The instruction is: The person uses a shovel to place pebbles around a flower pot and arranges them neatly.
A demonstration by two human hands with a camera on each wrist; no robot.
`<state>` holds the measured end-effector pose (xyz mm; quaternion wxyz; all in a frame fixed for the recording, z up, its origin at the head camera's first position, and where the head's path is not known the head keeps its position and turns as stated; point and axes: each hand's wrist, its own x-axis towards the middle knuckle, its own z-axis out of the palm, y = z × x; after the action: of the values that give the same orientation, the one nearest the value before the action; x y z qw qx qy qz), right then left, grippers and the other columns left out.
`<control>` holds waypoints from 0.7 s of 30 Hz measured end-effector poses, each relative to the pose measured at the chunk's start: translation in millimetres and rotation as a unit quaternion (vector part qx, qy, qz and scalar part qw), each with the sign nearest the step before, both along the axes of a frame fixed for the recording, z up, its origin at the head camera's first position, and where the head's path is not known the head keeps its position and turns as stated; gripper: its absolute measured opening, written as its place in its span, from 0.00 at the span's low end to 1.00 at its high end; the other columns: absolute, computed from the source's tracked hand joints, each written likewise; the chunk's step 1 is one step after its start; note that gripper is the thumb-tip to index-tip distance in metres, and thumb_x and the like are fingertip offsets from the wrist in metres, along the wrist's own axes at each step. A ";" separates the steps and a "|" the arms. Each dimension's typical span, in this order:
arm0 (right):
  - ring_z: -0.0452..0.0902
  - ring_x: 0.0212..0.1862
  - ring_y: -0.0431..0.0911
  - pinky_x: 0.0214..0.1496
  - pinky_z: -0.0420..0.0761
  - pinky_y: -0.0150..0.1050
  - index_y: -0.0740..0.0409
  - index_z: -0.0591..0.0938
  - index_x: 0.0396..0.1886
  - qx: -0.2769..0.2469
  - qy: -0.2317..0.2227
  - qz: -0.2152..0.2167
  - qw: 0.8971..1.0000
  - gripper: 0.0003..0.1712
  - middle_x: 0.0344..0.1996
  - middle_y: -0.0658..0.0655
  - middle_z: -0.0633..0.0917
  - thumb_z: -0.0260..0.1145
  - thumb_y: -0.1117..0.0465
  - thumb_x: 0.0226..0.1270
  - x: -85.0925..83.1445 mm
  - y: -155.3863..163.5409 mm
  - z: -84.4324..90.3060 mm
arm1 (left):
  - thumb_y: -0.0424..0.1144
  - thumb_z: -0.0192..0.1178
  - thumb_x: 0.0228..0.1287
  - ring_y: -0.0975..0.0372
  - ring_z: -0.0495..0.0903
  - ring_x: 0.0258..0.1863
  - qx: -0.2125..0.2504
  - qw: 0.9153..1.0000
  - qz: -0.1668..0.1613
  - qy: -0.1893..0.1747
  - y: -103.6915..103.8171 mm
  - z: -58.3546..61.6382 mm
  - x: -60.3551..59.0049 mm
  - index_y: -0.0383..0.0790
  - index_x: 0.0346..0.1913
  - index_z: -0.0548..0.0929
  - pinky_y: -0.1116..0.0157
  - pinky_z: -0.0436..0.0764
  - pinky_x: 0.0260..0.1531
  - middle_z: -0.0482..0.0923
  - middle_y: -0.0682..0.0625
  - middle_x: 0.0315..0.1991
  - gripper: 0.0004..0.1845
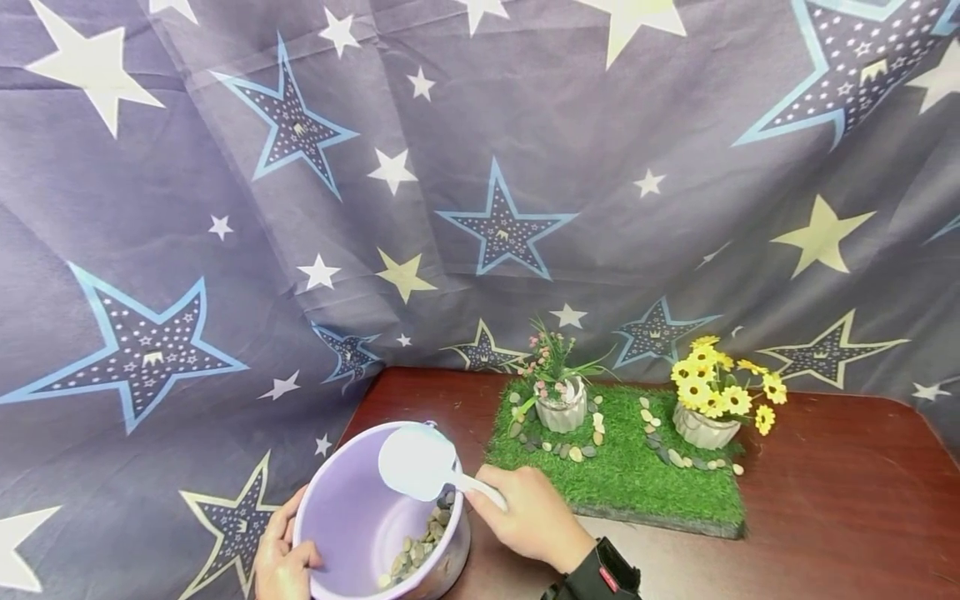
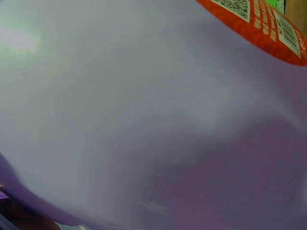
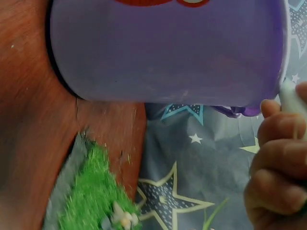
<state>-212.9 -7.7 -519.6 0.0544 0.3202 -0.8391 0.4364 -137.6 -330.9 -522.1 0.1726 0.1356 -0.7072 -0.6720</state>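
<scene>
A lilac plastic bucket (image 1: 347, 510) stands at the table's front left with several pebbles (image 1: 417, 550) lying in its bottom. My left hand (image 1: 281, 552) grips its near left rim; the left wrist view is filled by the bucket wall (image 2: 144, 120) with an orange label (image 2: 268, 28). My right hand (image 1: 528, 517) holds the handle of a white scoop (image 1: 417, 462), whose bowl sits over the bucket's far rim. The right wrist view shows the bucket's side (image 3: 168, 52), my curled fingers (image 3: 278, 177) and a bit of the scoop handle (image 3: 291, 96).
A green turf mat (image 1: 622, 467) lies on the dark wooden table (image 1: 825, 500), carrying two ribbed white pots, one with pink flowers (image 1: 558, 392), one with yellow flowers (image 1: 712, 400), each ringed by pebbles. A star-printed curtain (image 1: 450, 167) hangs behind and drapes left.
</scene>
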 end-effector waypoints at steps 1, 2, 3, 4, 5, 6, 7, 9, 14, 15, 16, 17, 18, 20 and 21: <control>0.56 0.18 0.30 0.24 0.58 0.25 0.40 0.72 0.27 0.008 0.017 -0.001 1.000 0.16 0.16 0.36 0.63 0.58 0.46 0.79 0.7 0.3 0.7 | 0.13 0.44 0.36 0.66 0.86 0.33 -0.003 1.000 0.001 -0.001 -0.5 0.3 0.3 0.57 0.61 0.77 0.67 0.85 0.29 0.87 0.60 0.36 0.47; 0.57 0.18 0.30 0.24 0.58 0.25 0.41 0.72 0.26 0.015 0.033 -0.003 0.999 0.16 0.16 0.36 0.63 0.59 0.47 0.78 0.9 0.7 1.4 | 0.13 0.44 0.36 0.66 0.86 0.33 -0.006 1.000 0.002 -0.001 -0.7 0.5 0.5 0.57 0.60 0.77 0.68 0.84 0.29 0.87 0.60 0.35 0.47; 0.57 0.18 0.30 0.23 0.58 0.25 0.41 0.71 0.26 0.022 0.049 -0.007 0.999 0.17 0.15 0.36 0.63 0.60 0.47 0.78 0.9 1.3 1.8 | 0.13 0.44 0.36 0.66 0.86 0.33 -0.007 1.000 0.001 0.000 -1.0 0.5 0.8 0.57 0.60 0.77 0.68 0.84 0.29 0.87 0.60 0.35 0.47; 0.57 0.18 0.30 0.23 0.58 0.25 0.41 0.72 0.26 0.029 0.063 -0.011 0.998 0.17 0.15 0.36 0.63 0.61 0.47 0.77 0.7 2.0 2.2 | 0.13 0.44 0.36 0.66 0.86 0.33 -0.009 1.000 0.000 0.002 -1.3 0.2 0.8 0.57 0.60 0.77 0.68 0.84 0.29 0.87 0.60 0.35 0.47; 0.57 0.18 0.30 0.23 0.57 0.25 0.41 0.71 0.25 0.035 0.073 -0.014 0.997 0.17 0.15 0.36 0.63 0.61 0.47 0.77 0.3 2.9 2.0 | 0.13 0.44 0.36 0.66 0.86 0.33 -0.009 1.000 -0.003 0.005 -1.7 -0.4 0.8 0.58 0.60 0.77 0.68 0.84 0.29 0.87 0.60 0.35 0.47; 0.57 0.18 0.30 0.23 0.57 0.25 0.41 0.71 0.25 0.042 0.079 -0.016 0.996 0.17 0.15 0.36 0.62 0.61 0.46 0.76 0.0 4.0 1.6 | 0.13 0.44 0.36 0.66 0.86 0.33 -0.007 1.000 -0.006 0.009 -2.0 -1.0 0.7 0.59 0.59 0.77 0.69 0.84 0.29 0.87 0.60 0.36 0.47; 0.57 0.18 0.30 0.23 0.57 0.25 0.41 0.71 0.25 0.047 0.082 -0.018 0.995 0.18 0.15 0.36 0.62 0.61 0.46 0.76 -0.5 5.6 0.6 | 0.12 0.45 0.36 0.66 0.86 0.33 -0.004 1.000 -0.009 0.013 -1.8 -1.9 0.2 0.59 0.59 0.78 0.69 0.84 0.30 0.88 0.60 0.36 0.47; 0.56 0.18 0.31 0.24 0.56 0.25 0.41 0.70 0.25 0.052 0.079 -0.017 0.995 0.17 0.15 0.36 0.61 0.61 0.47 0.77 -1.3 9.0 -1.3 | 0.12 0.45 0.35 0.67 0.86 0.33 0.001 1.000 -0.013 0.020 -1.8 -3.6 -0.8 0.61 0.58 0.78 0.70 0.84 0.30 0.88 0.60 0.36 0.48; 0.52 0.19 0.31 0.25 0.53 0.25 0.42 0.70 0.28 0.059 0.073 -0.014 0.996 0.16 0.16 0.37 0.60 0.58 0.47 0.79 -0.5 17.6 -4.8 | 0.11 0.45 0.35 0.67 0.85 0.31 0.002 1.000 0.000 0.017 -1.8 -3.7 -2.3 0.64 0.56 0.80 0.70 0.82 0.28 0.87 0.59 0.33 0.49; 0.52 0.18 0.30 0.24 0.53 0.25 0.42 0.71 0.29 0.060 0.081 -0.017 0.995 0.16 0.16 0.36 0.60 0.57 0.47 0.79 0.3 19.6 -4.9 | 0.11 0.45 0.35 0.67 0.84 0.31 0.003 1.000 0.004 0.014 -1.4 -3.2 -2.6 0.64 0.56 0.80 0.70 0.82 0.27 0.87 0.59 0.33 0.49; 0.51 0.18 0.30 0.23 0.53 0.24 0.42 0.71 0.29 0.061 0.091 -0.020 0.994 0.15 0.16 0.36 0.60 0.58 0.47 0.79 1.2 21.2 -4.4 | 0.11 0.45 0.36 0.67 0.84 0.31 0.004 1.000 0.010 0.010 -1.3 -2.1 -2.2 0.64 0.56 0.80 0.70 0.82 0.27 0.86 0.58 0.32 0.49; 0.52 0.19 0.29 0.23 0.53 0.23 0.43 0.72 0.29 0.060 0.103 -0.024 0.993 0.15 0.17 0.35 0.60 0.58 0.47 0.79 2.3 23.2 -3.6 | 0.11 0.45 0.36 0.67 0.84 0.31 0.004 1.000 0.014 0.005 -1.1 -1.1 -2.0 0.63 0.56 0.80 0.70 0.82 0.28 0.86 0.58 0.32 0.48; 0.52 0.19 0.28 0.22 0.53 0.22 0.43 0.72 0.29 0.060 0.116 -0.031 0.991 0.14 0.17 0.35 0.60 0.59 0.48 0.78 3.2 25.8 -2.8 | 0.11 0.45 0.36 0.67 0.84 0.31 0.001 1.000 0.020 0.000 -0.7 -0.2 -1.9 0.63 0.57 0.80 0.70 0.83 0.28 0.86 0.58 0.32 0.48; 0.51 0.19 0.27 0.21 0.53 0.21 0.43 0.73 0.29 0.057 0.138 -0.046 0.988 0.13 0.17 0.34 0.61 0.61 0.51 0.77 4.9 33.0 -0.3 | 0.11 0.46 0.36 0.67 0.84 0.31 0.001 0.999 0.033 -0.008 0.8 1.3 -2.1 0.61 0.58 0.81 0.70 0.82 0.28 0.86 0.58 0.31 0.48; 0.50 0.19 0.26 0.20 0.53 0.21 0.44 0.74 0.30 0.057 0.148 -0.055 0.986 0.12 0.17 0.34 0.61 0.62 0.52 0.76 5.5 37.5 0.9 | 0.12 0.46 0.36 0.67 0.83 0.30 -0.003 0.999 0.042 -0.012 1.7 1.8 -2.4 0.59 0.59 0.81 0.71 0.82 0.28 0.86 0.58 0.30 0.48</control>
<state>-207.4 29.8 -518.6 0.1838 0.3375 -0.8613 0.3323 -140.0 -329.2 -520.4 0.1926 0.1728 -0.7046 -0.6607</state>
